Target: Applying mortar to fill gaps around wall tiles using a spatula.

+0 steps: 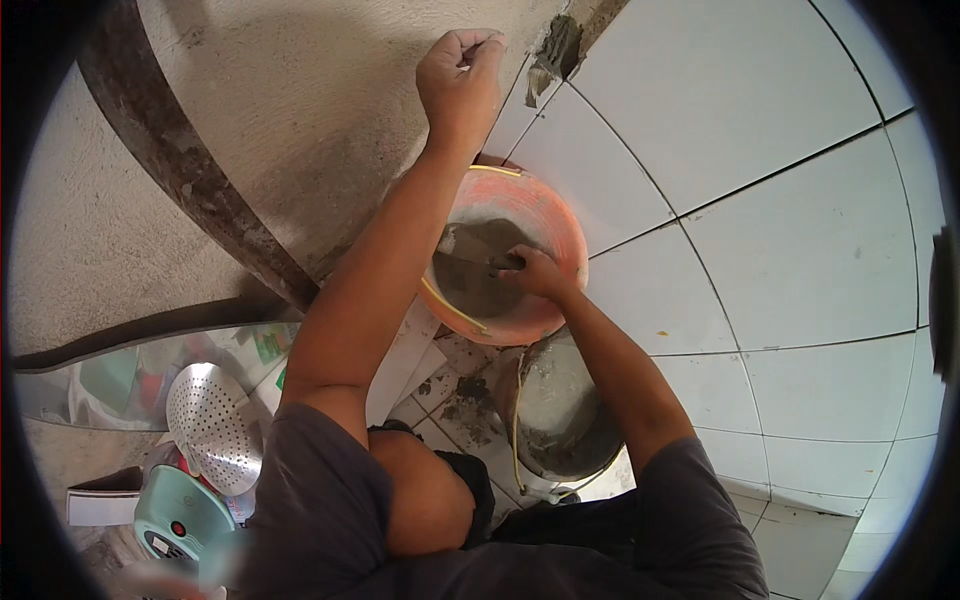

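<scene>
Inside an orange bucket (562, 215), my right hand (537, 272) is closed around the dark handle of what looks like a trowel (476, 261). Its blade lies against grey wet mortar (492, 236), partly sunk or smeared, so its outline is hard to make out. Raised beyond the bucket, my left hand (460, 85) is closed with curled fingers beside the rough wall. Whatever those fingers may hold is hidden. Just right of that hand, a lump of grey mortar (558, 48) clings to the wall at the edge of the white tiles (640, 150).
A second bucket (520, 420) with a wire handle and pale, cloudy contents stands close to my legs. At the left are a perforated metal disc (213, 425), a pale green appliance (180, 510) and a long dark curved strip (190, 160). Mortar splashes mark the floor tiles (440, 385).
</scene>
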Available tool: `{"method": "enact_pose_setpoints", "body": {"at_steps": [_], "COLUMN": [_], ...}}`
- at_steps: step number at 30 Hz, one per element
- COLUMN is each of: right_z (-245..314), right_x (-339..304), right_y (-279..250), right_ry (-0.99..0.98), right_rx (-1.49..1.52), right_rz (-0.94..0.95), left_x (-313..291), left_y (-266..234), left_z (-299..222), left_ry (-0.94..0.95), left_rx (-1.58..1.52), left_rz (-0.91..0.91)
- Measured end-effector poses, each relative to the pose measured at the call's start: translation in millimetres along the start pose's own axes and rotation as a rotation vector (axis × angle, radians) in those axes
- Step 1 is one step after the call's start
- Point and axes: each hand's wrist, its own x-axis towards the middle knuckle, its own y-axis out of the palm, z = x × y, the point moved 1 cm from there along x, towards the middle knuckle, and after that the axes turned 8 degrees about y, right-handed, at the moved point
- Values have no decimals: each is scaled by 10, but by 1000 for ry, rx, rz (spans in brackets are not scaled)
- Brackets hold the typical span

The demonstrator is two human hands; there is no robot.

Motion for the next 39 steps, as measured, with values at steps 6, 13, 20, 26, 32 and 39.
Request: {"method": "enact_pose_setpoints", "body": {"at_steps": [6,13,20,26,32,39], "right_z": [108,936,1411,1402,1402,1463], "right_x": [-152,-61,172,180,177,133], "right_y": [-507,-1653,-2149,-2203,-2265,-2314], "right_ry": [-7,60,221,212,203,177], "right_rx": [215,521,742,818,759,620], "right_rz": [-63,-163,-239,-240,-249,-280], "left_x": [132,189,154,165,151,138], "left_y": [-111,-186,-156,-130,-122,-129], "left_z": [-70,-160,-145,-96,-62,-60], "left_ry": [42,38,38,67,75,55], "left_rx": [-75,-44,-25,-101,-117,-84], "left_rz": [-8,-112,-95,-140,-130,-146]}}
